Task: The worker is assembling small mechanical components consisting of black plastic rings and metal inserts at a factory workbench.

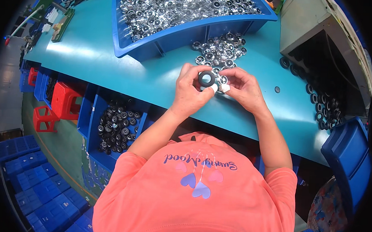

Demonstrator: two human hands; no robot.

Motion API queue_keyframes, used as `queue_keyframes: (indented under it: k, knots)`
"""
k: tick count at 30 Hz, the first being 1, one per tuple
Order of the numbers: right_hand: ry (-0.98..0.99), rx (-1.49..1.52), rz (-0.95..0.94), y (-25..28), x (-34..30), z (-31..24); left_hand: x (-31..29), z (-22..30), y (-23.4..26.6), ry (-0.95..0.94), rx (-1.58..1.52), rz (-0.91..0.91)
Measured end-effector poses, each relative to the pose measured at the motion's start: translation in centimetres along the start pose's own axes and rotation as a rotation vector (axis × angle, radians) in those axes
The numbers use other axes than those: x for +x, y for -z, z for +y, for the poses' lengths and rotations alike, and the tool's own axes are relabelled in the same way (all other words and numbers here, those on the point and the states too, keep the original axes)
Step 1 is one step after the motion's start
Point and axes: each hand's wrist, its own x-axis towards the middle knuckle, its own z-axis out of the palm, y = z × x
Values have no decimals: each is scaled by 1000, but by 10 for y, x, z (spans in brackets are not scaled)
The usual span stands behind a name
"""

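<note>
Black ring (207, 72) pinched in left hand (190, 89), round face toward the camera, just left of silver-rimmed piece (223, 80) gripped by right hand (246, 90), both over turquoise bench (154, 75)

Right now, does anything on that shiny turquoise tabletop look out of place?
One small, dark, round disc sits alone on the tabletop, right of the person's right hand, apart from the other parts. Clear-and-silver round pieces lie loose outside the blue plastic bin, though that may be deliberate.
</note>
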Motion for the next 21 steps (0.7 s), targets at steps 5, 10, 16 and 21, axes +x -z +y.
queue_keyframes:
  k: [5,10,16,21]
  knots:
    - [82,-90,14,0,-1,-8,1,-10,2,43,-256,-33]
    - [128,-82,43,-2,-1,-7,1,-12,1,12,-362,-72]
    - [205,66,99,-7,-3,-5,4,-7,9,222,-789,-296]
    - [348,-134,129,-5,-3,-8,4,-10,13,266,-932,-370]
